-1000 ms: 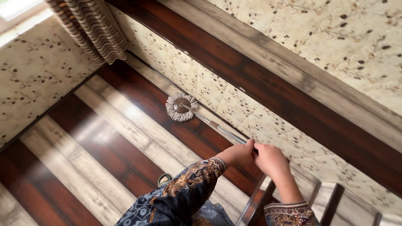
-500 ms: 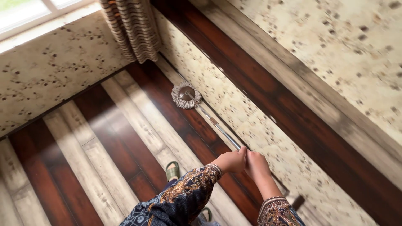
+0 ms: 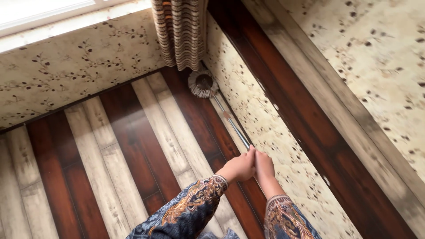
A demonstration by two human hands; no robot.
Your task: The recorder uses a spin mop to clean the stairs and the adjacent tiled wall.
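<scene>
A round white string mop head (image 3: 202,84) rests on the striped wooden floor in the corner, just under the curtain. Its thin metal pole (image 3: 230,120) runs back from the head to my hands. My left hand (image 3: 240,167) is closed around the near end of the pole. My right hand (image 3: 264,164) grips the pole right beside it, the two hands touching. Both arms wear patterned blue and orange sleeves.
A striped brown curtain (image 3: 180,31) hangs into the corner. Flower-patterned wall panels (image 3: 75,79) run along the left, and another wall panel (image 3: 270,132) lies on the right side. The floor (image 3: 133,146) has dark and pale planks. A bright window sill (image 3: 53,13) sits at top left.
The mop head has been pushed farther away along the right wall into the corner under the curtain. My hands kept their grip, and the view swung toward the corner.
</scene>
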